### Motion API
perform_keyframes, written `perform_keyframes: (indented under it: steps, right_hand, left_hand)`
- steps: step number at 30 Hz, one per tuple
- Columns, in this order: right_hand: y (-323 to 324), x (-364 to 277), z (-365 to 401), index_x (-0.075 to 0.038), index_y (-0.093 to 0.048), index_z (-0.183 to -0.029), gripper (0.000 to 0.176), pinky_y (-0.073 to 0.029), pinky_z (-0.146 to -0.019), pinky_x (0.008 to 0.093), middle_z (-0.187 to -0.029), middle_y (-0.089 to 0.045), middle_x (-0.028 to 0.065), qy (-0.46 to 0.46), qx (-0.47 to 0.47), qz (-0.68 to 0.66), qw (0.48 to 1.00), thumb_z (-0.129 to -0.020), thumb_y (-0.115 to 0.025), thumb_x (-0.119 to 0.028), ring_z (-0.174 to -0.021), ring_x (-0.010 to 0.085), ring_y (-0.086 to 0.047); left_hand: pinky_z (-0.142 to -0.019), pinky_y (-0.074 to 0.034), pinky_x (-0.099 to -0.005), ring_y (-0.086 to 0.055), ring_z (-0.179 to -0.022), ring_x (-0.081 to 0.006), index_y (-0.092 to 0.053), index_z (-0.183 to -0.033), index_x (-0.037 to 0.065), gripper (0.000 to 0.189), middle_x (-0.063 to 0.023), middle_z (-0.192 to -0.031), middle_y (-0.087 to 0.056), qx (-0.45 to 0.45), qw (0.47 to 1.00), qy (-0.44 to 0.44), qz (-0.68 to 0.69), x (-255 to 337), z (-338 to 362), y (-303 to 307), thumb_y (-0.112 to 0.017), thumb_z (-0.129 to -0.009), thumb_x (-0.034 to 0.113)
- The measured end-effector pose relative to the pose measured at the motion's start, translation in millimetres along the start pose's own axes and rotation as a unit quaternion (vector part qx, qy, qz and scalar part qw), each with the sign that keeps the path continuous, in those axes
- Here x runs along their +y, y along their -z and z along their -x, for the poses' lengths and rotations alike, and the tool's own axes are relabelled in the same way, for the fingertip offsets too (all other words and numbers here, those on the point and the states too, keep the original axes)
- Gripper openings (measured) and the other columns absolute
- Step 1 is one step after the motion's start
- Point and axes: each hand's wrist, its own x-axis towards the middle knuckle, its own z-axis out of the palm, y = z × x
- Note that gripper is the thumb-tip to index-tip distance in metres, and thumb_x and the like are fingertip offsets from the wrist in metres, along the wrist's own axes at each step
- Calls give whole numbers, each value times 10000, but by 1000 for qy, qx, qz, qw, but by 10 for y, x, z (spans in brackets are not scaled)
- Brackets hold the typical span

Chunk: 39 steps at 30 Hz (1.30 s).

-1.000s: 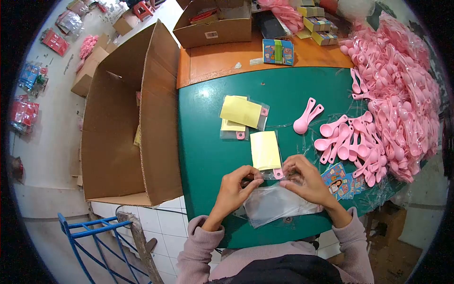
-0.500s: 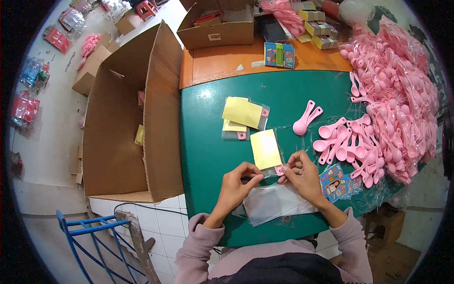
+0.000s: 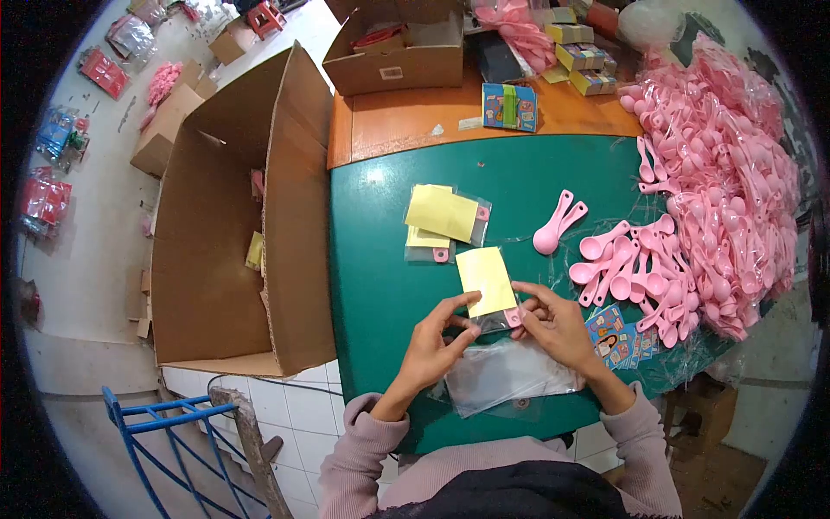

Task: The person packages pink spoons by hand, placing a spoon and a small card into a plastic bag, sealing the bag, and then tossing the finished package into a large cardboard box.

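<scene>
Between my hands lies a clear plastic bag with a yellow card [image 3: 487, 278] and a pink spoon handle [image 3: 513, 317] showing at its lower right. My left hand [image 3: 439, 339] grips the bag's lower left edge, one finger on the card. With my right hand [image 3: 553, 324] I pinch the bag's right side by the spoon handle. A stack of clear plastic bags [image 3: 501, 381] sits just below my hands. Farther up, filled bags with yellow cards [image 3: 441, 213] overlap. Two pink spoons [image 3: 553, 227] lie to the right, near a pile of loose pink spoons [image 3: 635, 266].
Blue printed cards [image 3: 612, 336] lie right of my hand. A large heap of bagged pink spoons [image 3: 718, 190] covers the table's right side. The tall open carton [image 3: 298, 225] stands on the left. A banded card stack [image 3: 510, 106] sits at the back.
My left hand has moved up slightly along the bag, and a finger now rests on the yellow card. My right hand stays by the spoon handle.
</scene>
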Motion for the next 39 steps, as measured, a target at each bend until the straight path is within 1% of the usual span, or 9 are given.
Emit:
perform_keyframes:
  steps: [2,7,10,13,18,22,26,31,39]
  right_hand:
    - [210,-81,-128,-4,-503,-1105,301,-490,-661,306,-857,-582,120,107,5,169,980,-805,-485,10,-762,229,-606]
    - [908,-179,-792,-60,-563,-992,377,-416,-804,362,-1001,-550,126,323,93,551,764,-655,-500,95,-966,302,-503]
    - [1259,-43,-1073,-66,-576,-954,314,-413,-808,375,-985,-563,98,341,59,618,706,-666,-536,53,-954,282,-512]
    - [1351,-79,-1070,-60,-590,-905,227,-421,-788,372,-940,-586,90,262,56,606,749,-686,-568,-3,-921,273,-535]
    - [1591,-30,-975,-20,-587,-899,161,-441,-721,366,-859,-591,140,222,96,597,765,-742,-563,-48,-805,313,-567]
    - [1698,-115,-738,-14,-578,-1000,203,-445,-690,316,-883,-587,152,270,207,503,794,-809,-522,-57,-751,267,-573]
    - [1343,-504,-260,12,-583,-985,190,-439,-698,316,-881,-604,139,196,272,354,873,-825,-514,-64,-782,240,-582]
    - [941,-590,169,4,-592,-937,140,-432,-691,268,-904,-579,98,207,243,309,896,-811,-537,-25,-809,155,-549]
    - [646,-451,546,7,-553,-933,200,-409,-724,213,-913,-522,46,197,273,157,928,-746,-623,1,-815,100,-505]
  left_hand:
    - [-533,-446,-174,-522,-798,-78,-472,-1202,51,427,-41,-1085,-530,17,999,-40,-14,153,-57,59,-597,-793,47]
    - [-644,-491,-250,-527,-912,-164,-481,-1188,36,435,-94,-1165,-499,130,976,-112,-134,410,-385,268,-618,-778,84]
    - [-851,-430,-400,-471,-1057,-317,-446,-1236,79,516,-193,-1228,-424,219,838,-223,-447,203,-602,306,-640,-765,163]
    - [-951,-325,-475,-312,-1181,-461,-315,-1336,199,673,-263,-1258,-321,160,804,-183,-542,-24,-805,285,-646,-752,241]
    - [-937,-328,-497,-328,-1169,-453,-374,-1302,179,622,-276,-1260,-316,191,824,-208,-492,-49,-1368,613,-649,-747,235]
    - [-912,-351,-480,-430,-1055,-422,-444,-1229,168,509,-249,-1144,-419,280,682,-193,-648,264,-1026,472,-633,-763,250]
    - [-660,-468,-406,-556,-806,-330,-542,-921,44,339,-152,-910,-502,36,897,-177,-403,347,-345,-137,-650,-741,310]
    - [-696,-399,-357,-489,-831,-278,-475,-1031,36,520,-106,-941,-460,-100,876,-259,-394,282,-125,-383,-678,-683,364]
    - [-688,-389,-346,-506,-841,-246,-483,-994,67,343,-100,-946,-473,-218,835,-271,-427,-31,83,-413,-632,-720,210]
